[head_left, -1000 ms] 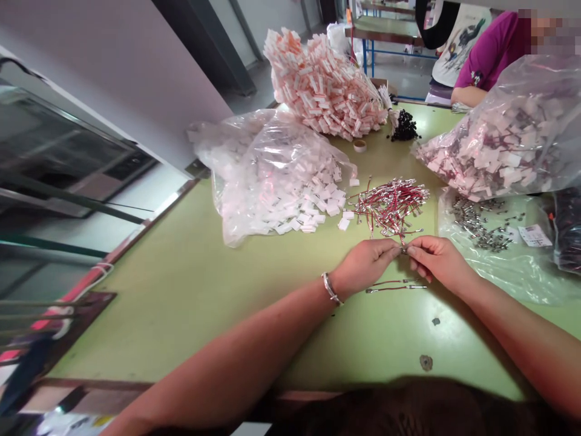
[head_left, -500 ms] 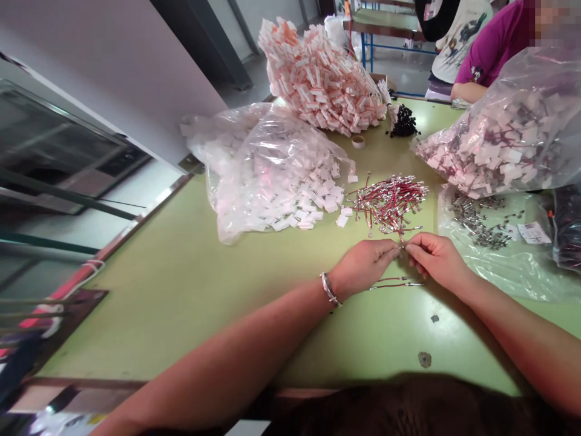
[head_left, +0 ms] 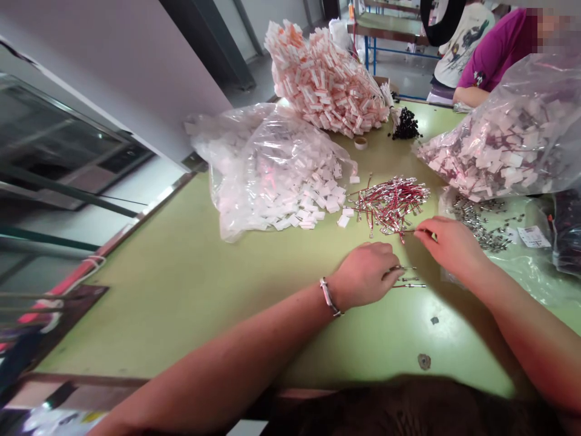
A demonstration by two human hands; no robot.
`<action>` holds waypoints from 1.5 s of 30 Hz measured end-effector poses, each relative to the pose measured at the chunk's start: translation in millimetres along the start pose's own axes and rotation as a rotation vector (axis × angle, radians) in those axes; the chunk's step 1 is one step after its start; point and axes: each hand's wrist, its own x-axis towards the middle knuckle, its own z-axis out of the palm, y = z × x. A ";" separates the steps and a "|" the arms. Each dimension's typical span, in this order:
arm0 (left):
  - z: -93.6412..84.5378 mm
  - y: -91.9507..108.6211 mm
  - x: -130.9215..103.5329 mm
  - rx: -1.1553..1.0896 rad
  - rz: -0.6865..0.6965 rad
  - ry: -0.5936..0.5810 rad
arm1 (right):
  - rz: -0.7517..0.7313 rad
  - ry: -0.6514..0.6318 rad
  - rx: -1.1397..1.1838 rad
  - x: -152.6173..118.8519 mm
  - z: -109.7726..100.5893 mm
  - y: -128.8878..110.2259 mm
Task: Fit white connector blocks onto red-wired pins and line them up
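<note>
My left hand (head_left: 368, 274), with a bracelet at the wrist, is closed on a short wire with a metal end, just above the green table. Beneath its fingertips, red wires (head_left: 411, 286) with metal ends lie side by side. My right hand (head_left: 447, 242) pinches the end of a red wire at the near edge of a pile of red wires (head_left: 393, 203). Left of the pile, white plastic pieces (head_left: 318, 200) spill from a clear bag (head_left: 236, 181). Small metal parts (head_left: 488, 227) lie on a clear plastic sheet to the right.
A large heap of pink-white parts (head_left: 322, 82) stands at the back, near a tape roll (head_left: 361, 143) and black pieces (head_left: 406, 124). A filled clear bag (head_left: 508, 139) is at the right. Behind it sits a person in a purple sleeve (head_left: 499, 51).
My hands have moved apart. The left came down toward the laid-out wires with a wire in its fingers; the right went up to the pile and took hold of a wire.
</note>
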 end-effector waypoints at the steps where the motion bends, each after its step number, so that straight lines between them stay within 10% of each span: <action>1: -1.0 0.1 -1.1 -0.055 0.022 0.017 | -0.012 0.043 -0.097 4.6 2.5 3.4; 8: -0.1 -5.3 -2.3 -0.301 -0.074 0.053 | -0.090 0.003 -0.269 6.2 15.7 12.9; 17: -5.1 -1.6 2.3 -1.061 -0.352 0.400 | -0.117 -0.119 0.248 -19.2 13.2 -26.3; 21: -8.0 -3.8 3.7 -1.318 -0.424 0.564 | -0.024 -0.002 0.076 -6.3 -10.3 4.1; 25: -10.9 -13.0 3.7 -1.192 -0.453 0.545 | 0.342 0.059 -0.418 5.2 -36.4 57.2; 30: -8.4 -17.5 3.9 -1.021 -0.501 0.340 | 0.305 -0.050 -0.526 7.6 -35.2 78.5; 37: -3.0 -15.0 5.7 -0.884 -0.612 0.255 | 0.199 0.095 -0.428 2.4 -36.4 55.8; 45: 3.8 -7.2 6.4 -0.785 -0.356 0.266 | -0.104 0.081 0.368 -16.0 4.9 -3.7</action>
